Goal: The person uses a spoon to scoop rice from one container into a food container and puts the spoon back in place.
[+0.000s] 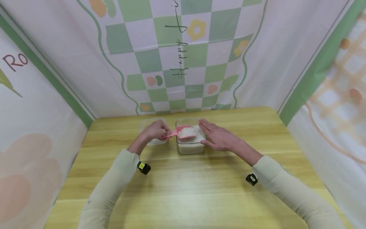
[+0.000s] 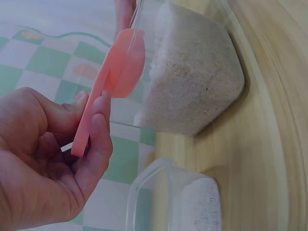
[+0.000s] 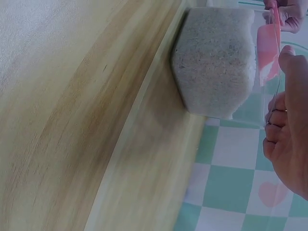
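Two hands on my feeds. Left hand [image 1: 156, 129]: fingers curled, thumb pinching the handle of a pink plastic scoop [image 1: 180, 129]; both sides of the grip read well on my left wrist view. Scoop is at rim height over the left half of a clear, square-cornered container [image 1: 191, 150], bowl just above the grain level and loaded with white rice-like grains [image 1: 187, 132]. Can't tell if the scoop touches the rim.

Right hand [image 1: 218, 136]: fingers nearly straight and together, thumb spread away from them, laid along the container's right rim. It touches the rim, no grip around anything that I can see. Container stands upright, grains well up its walls, some wall bare above them.

Second vessel, a translucent plastic tub [image 2: 179, 185] with white contents [image 2: 202, 207], sits left of the container, apart from it, partly hidden under the left hand from my head view. Both stand on a light yellow wood-grain table [image 1: 183, 197], toward its far edge. Green-and-white checkered cloth [image 1: 197, 54] hangs behind. Cream sleeves [image 1: 107, 184] on both arms.
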Motion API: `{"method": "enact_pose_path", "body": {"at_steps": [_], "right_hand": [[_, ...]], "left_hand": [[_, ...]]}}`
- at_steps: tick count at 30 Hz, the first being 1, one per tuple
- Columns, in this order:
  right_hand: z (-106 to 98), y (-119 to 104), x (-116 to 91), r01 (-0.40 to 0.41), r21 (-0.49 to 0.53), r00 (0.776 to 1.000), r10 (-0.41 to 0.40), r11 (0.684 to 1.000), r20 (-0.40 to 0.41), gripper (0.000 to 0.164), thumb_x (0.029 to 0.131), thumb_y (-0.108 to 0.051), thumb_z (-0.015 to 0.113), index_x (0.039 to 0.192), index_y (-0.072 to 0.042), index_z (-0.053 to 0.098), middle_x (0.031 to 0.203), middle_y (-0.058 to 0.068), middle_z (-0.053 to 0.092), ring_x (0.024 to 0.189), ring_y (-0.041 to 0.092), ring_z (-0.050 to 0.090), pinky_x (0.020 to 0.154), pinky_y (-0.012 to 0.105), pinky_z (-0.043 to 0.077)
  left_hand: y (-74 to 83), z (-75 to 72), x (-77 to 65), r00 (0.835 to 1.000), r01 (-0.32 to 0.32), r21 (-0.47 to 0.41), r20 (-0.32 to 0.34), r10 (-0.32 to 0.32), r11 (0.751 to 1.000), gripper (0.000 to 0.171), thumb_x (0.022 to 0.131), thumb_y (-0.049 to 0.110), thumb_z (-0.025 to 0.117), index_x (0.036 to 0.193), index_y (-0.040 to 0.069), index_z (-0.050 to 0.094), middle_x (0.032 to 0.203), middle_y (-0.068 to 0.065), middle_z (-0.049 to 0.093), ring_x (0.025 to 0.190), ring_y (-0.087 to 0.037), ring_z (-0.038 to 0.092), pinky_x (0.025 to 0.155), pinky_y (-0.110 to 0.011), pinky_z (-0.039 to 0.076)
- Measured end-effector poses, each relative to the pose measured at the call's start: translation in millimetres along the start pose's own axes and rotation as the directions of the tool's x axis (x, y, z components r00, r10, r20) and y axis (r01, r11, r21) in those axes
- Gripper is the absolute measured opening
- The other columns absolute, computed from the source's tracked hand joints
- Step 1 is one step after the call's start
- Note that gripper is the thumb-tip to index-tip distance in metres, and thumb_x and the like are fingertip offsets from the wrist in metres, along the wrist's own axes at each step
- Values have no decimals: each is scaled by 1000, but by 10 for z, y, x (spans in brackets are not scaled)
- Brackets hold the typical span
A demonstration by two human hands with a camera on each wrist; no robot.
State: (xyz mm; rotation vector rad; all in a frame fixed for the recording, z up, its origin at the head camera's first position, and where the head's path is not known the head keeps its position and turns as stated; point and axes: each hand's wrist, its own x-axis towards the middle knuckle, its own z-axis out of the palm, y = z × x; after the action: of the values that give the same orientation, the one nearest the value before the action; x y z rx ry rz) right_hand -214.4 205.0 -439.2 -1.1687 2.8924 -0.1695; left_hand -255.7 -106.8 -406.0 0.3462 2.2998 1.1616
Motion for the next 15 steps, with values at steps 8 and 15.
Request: {"method": "enact_pose_path", "body": {"at_steps": [8,15], "right_hand": [[-4,-20,-5,-17,1,1000,17,1000,0,75,105,-45,43,155,6,20,164,24,18,154,35,17,122,48,26],[6,-19,-8,-23,12,1000,23,1000,3,74,105,-44,44,155,6,21,164,23,17,154,35,16,121,48,26]], "left_hand": [[-49,9,-30,1000,0,-46,3,0,999,23,99,4,55,94,-8,74,88,-26,71,68,-20,65,67,-29,57],[-44,-19,-96,1000,5,-47,-8,-5,999,25,99,1,50,108,-12,70,86,-20,72,73,-22,68,68,-27,58]]}}
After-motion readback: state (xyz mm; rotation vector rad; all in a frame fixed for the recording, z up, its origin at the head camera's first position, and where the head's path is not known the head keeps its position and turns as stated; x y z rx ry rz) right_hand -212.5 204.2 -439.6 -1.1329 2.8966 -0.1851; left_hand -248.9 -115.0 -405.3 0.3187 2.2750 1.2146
